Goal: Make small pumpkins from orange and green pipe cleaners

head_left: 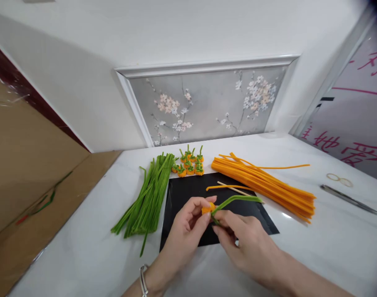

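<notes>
My left hand (188, 225) pinches a small coiled orange piece (208, 208) between thumb and fingers, above a black mat (188, 194). A green fuzzy stem (238, 198) runs from the orange piece up to the right. The fingers of my right hand (244, 235) are closed on this stem close to the orange piece. Behind the mat stand several small orange pumpkin shapes (190, 169) with green tops. One loose orange stem (228, 187) and a thin pale stick (234, 189) lie across the mat.
Left of the mat lies a bundle of green stems (151, 198); a bundle of orange stems (265, 185) lies to the right. Tweezers (349, 199) and two pale rings (339, 180) are at far right. Cardboard (27, 177) borders the white table (83, 235) on the left.
</notes>
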`<state>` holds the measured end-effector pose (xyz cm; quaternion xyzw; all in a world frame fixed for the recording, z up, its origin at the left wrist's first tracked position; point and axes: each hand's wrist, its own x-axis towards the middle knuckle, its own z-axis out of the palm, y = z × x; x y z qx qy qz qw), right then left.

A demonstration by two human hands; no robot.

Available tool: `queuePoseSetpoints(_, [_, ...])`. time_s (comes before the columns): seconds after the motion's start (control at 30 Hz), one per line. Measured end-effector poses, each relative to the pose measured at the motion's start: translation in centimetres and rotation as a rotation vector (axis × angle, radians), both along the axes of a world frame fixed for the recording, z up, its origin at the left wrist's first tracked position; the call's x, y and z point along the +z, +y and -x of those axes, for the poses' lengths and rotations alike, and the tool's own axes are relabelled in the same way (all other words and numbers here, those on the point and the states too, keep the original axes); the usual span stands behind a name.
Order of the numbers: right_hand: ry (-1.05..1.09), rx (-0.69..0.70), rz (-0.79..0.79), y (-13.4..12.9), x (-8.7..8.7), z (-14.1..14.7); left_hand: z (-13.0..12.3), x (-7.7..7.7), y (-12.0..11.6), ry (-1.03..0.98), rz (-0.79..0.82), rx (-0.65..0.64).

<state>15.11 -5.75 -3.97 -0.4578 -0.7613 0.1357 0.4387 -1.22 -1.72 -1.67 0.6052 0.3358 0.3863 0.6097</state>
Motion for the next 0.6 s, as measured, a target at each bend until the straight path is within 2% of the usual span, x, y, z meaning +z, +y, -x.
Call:
queuePoseSetpoints(0.13, [0.028, -0.066, 0.024, 0.4, 0.3, -0.4, -0.1, -0.2, 0.2, 0.059, -0.042, -0.015])
queuePoseSetpoints(0.27, [0.069, -0.045, 0.232, 0.6, 1.0, -0.6, -0.1, -0.3, 0.3, 0.089, -0.068, -0.017])
queuePoseSetpoints(0.4, [0.324, -0.043, 0.395, 0.9, 1.0, -0.7, -0.3, -0.4, 0.1, 0.084, -0.047, -0.001])
queuePoseSetpoints(0.5, [0.477, 0.007, 0.405, 1.2, 0.8, -0.9, -0.5, -0.2, 0.0, 0.038, 0.027, -0.025])
queuePoseSetpoints(0.6, [0.395, -0.032, 0.336, 1.1, 0.8, -1.0, -0.5, 0.1, -0.1, -0.007, 0.114, -0.050])
